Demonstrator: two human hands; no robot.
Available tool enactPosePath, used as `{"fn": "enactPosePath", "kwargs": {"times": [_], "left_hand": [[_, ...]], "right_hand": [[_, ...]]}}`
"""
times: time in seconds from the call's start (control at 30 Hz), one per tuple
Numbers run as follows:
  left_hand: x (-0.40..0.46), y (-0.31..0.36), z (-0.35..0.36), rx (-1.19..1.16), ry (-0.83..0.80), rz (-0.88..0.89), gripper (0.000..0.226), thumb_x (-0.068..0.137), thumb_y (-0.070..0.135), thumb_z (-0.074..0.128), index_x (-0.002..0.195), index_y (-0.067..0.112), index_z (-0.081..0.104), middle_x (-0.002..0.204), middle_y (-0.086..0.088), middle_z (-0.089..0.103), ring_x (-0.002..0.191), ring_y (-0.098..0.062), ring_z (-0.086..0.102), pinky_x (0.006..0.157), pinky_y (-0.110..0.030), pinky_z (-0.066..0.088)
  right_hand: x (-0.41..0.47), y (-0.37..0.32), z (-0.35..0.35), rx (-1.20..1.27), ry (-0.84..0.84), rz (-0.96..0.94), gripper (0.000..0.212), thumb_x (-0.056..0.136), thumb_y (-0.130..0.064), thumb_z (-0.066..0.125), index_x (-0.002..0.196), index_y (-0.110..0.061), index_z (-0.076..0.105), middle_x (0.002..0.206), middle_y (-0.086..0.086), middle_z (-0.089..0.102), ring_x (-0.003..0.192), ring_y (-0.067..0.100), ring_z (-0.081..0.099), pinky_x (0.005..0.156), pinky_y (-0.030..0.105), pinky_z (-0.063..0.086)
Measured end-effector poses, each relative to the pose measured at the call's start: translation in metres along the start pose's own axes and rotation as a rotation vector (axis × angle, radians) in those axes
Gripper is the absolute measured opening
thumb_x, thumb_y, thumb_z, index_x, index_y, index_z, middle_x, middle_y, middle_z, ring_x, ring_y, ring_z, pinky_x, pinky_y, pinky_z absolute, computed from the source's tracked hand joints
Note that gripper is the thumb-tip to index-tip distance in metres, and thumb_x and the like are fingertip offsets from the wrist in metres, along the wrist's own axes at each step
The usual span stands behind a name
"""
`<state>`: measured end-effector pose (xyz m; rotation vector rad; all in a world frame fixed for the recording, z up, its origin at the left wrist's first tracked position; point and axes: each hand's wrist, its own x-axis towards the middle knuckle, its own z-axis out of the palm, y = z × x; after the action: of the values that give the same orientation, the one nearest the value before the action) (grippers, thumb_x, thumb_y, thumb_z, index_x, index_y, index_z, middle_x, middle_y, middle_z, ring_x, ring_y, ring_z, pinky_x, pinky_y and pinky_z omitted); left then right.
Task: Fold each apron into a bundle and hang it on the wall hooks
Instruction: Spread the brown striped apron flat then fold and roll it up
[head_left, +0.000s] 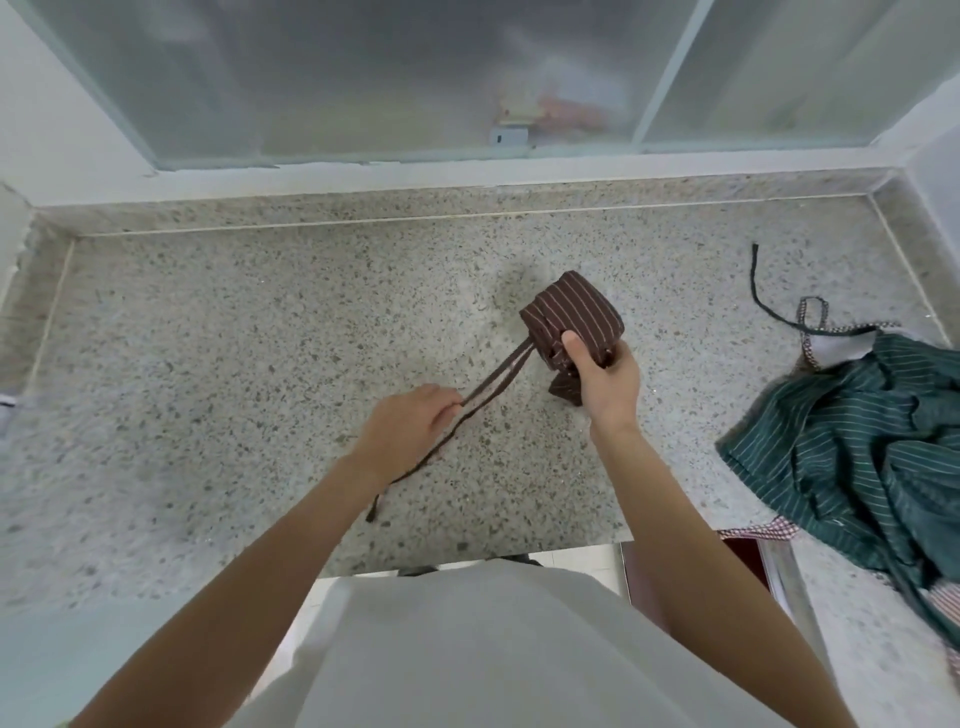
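Spanning nearly the whole view: speckled stone counter (218, 332), backed by a frosted sliding window (363, 78) along the far edge. Heaped at the counter's right end: green striped apron (852, 441), crumpled and unfolded, partly overhanging the front edge, with a dark tie (763, 301) trailing off it toward the window and some red-checked cloth (763, 531) peeking from beneath. Near centre, well apart from the green heap: brown striped apron (571, 312), already rolled into a tight bundle, raised just off the counter. Grasping that bundle from the near side: right hand (605, 376), thumb pressed across the front, fingers curled round behind. Running from the bundle down and left: two brown straps (493, 382), pulled fairly straight. Pinching those straps: left hand (410, 426), fingers closed on them, loose strap end dangling past the wrist onto the counter.
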<state>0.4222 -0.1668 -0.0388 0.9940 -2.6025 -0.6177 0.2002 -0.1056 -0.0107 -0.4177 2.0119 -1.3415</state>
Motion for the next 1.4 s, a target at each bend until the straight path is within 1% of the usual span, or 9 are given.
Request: {"fn": "enactPosePath", "kwargs": {"times": [0.2,0.27,0.37,0.57,0.73,0.9,1.03,1.23,1.4], "left_hand": [[0.014,0.016,-0.037,0.195,-0.088,0.350,0.017,0.077,0.012,0.073,0.093,0.019,0.074,0.071,0.002,0.067,0.057,-0.010,0.061,0.053,-0.020,0.051],[0.028,0.013,-0.062,0.030,-0.185,0.269,0.019,0.085,0.022,0.063,0.102,0.020,0.072,0.086,0.002,0.071,0.070,-0.007,0.061,0.069,-0.017,0.047],[0.029,0.003,-0.081,-0.392,-0.199,0.016,0.022,0.083,0.028,0.064,0.104,0.021,0.071,0.092,0.003,0.073,0.076,-0.008,0.066,0.075,-0.018,0.049],[0.010,0.015,-0.054,-0.731,-0.231,-0.336,0.017,0.088,0.006,0.060,0.096,0.018,0.069,0.086,-0.001,0.070,0.064,0.005,0.060,0.073,-0.010,0.045],[0.001,0.022,-0.040,-0.809,-0.200,-0.348,0.019,0.090,0.002,0.056,0.106,0.003,0.067,0.109,-0.003,0.064,0.092,0.001,0.060,0.086,-0.014,0.042],[-0.010,0.032,-0.044,-1.078,-0.221,-0.342,0.026,0.100,0.032,0.036,0.118,0.036,0.054,0.119,0.022,0.057,0.117,0.005,0.047,0.104,-0.015,0.030],[-0.019,0.023,-0.041,-1.077,-0.399,-0.268,0.031,0.100,0.033,0.033,0.100,0.026,0.064,0.074,0.003,0.052,0.083,-0.014,0.053,0.095,-0.036,0.040],[0.011,-0.004,-0.061,-0.111,-0.572,0.001,0.027,0.095,0.035,0.049,0.078,0.018,0.063,0.066,0.003,0.059,0.057,-0.015,0.052,0.056,-0.024,0.041],[0.028,0.012,-0.072,0.136,-0.302,0.059,0.030,0.098,0.035,0.041,0.082,0.020,0.062,0.064,0.012,0.054,0.056,-0.008,0.052,0.052,-0.019,0.030]], "right_hand": [[-0.007,0.010,-0.008,-1.300,-0.433,-0.916,0.050,0.077,-0.025,0.073,0.124,-0.023,0.053,0.119,0.003,0.059,0.107,0.027,0.059,0.102,0.051,0.033],[-0.018,0.012,-0.010,-1.153,-0.767,-1.017,0.051,0.074,-0.021,0.076,0.121,-0.024,0.058,0.118,-0.003,0.061,0.110,0.020,0.058,0.103,0.045,0.031],[-0.043,-0.003,-0.017,-0.460,-1.022,-0.617,0.043,0.074,-0.013,0.077,0.115,-0.017,0.062,0.106,-0.007,0.065,0.101,0.011,0.060,0.091,0.027,0.043],[-0.070,-0.033,-0.015,0.238,-0.778,-0.285,0.059,0.064,-0.042,0.081,0.113,-0.016,0.060,0.106,-0.005,0.069,0.105,0.018,0.062,0.089,0.027,0.047],[-0.080,-0.040,-0.011,0.331,-0.750,-0.253,0.066,0.067,-0.042,0.079,0.118,-0.009,0.054,0.109,-0.001,0.069,0.106,0.019,0.062,0.087,0.026,0.049],[-0.077,-0.042,-0.014,0.304,-0.584,-0.273,0.063,0.070,-0.037,0.079,0.120,-0.009,0.053,0.103,-0.005,0.070,0.101,0.014,0.064,0.082,0.024,0.050],[-0.073,-0.041,-0.025,0.334,-0.681,-0.267,0.076,0.067,-0.044,0.079,0.125,-0.005,0.049,0.111,0.001,0.067,0.107,0.020,0.061,0.087,0.028,0.049],[-0.072,-0.044,-0.028,-0.725,-1.139,-0.478,0.043,0.083,-0.027,0.069,0.121,-0.017,0.051,0.100,-0.018,0.061,0.091,-0.001,0.059,0.084,0.024,0.045],[-0.060,-0.010,0.007,-0.973,-0.435,-0.500,0.043,0.083,-0.032,0.068,0.118,-0.015,0.049,0.091,-0.003,0.062,0.080,0.018,0.059,0.076,0.029,0.045]]}}
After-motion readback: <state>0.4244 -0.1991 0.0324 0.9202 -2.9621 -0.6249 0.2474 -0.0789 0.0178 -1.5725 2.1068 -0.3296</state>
